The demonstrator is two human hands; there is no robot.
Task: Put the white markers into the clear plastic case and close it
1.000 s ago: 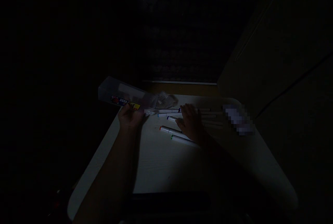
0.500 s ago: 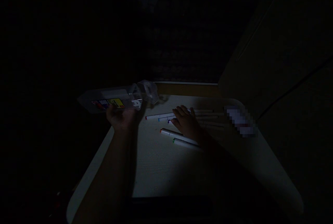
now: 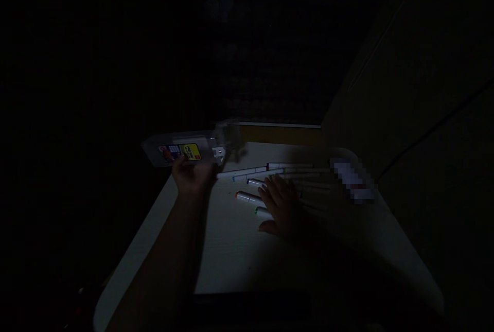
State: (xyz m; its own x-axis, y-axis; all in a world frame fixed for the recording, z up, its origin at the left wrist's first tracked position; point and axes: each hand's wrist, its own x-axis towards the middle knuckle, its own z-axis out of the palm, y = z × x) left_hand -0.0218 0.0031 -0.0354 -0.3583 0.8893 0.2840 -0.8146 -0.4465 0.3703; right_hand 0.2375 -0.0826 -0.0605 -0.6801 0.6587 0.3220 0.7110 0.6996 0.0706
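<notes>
Our left hand [image 3: 192, 175] has its grip closed from below around a clear, long plastic marker case with a yellow and red label [image 3: 184, 150], holding it level just above the far left edge of the pale surface [image 3: 224, 249]; its open end, with a loose clear flap [image 3: 226, 141], points toward the markers, which we judge keeps the mouth within easy reach of them. We cannot tell in this dim light whether anything is inside the case; it looks empty through its walls. Our right hand [image 3: 281, 208] lies flat with fingers spread and closes on nothing, resting on several white-barrelled markers with coloured caps [image 3: 254, 172] that lie loose side by side on the surface, probably to stop them rolling. An orange-capped marker [image 3: 247, 197] and a green-capped marker [image 3: 260, 212] poke out from under its fingers. Beyond the markers, to the right, sits a blurred pale patch [image 3: 353, 180] we cannot make out.
</notes>
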